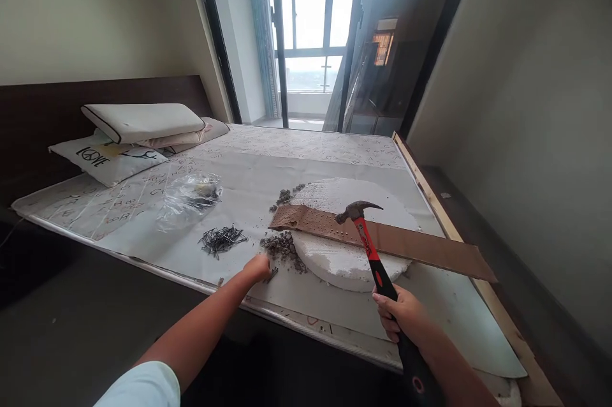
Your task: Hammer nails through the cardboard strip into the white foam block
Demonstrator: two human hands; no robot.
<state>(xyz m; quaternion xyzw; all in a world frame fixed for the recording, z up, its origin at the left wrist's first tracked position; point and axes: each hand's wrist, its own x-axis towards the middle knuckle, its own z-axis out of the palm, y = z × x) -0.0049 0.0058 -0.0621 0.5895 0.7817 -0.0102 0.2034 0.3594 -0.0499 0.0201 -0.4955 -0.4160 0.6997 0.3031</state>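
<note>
My right hand [400, 312] is wrapped round the black and red handle of a claw hammer [367, 242], whose head is raised over a long brown board [425, 242]. Many small holes or nail heads dot the board's left part. Beneath the board lies a round white foam slab [329, 263] with a crumbled edge. My left hand [258, 268] is closed near the sheet, just in front of a heap of grey rubble [284, 247]. A small dark sliver shows beside its fingers; what they hold is hidden. Farther left lies a pile of nails [222, 240].
A crumpled clear plastic bag [189, 199] with dark contents lies behind the nails. A pale sheet [243, 180] covers part of the mattress [129, 206]. Pillows [143, 121] are stacked at the headboard [29, 120]. A wooden rail [440, 212] runs along the right edge.
</note>
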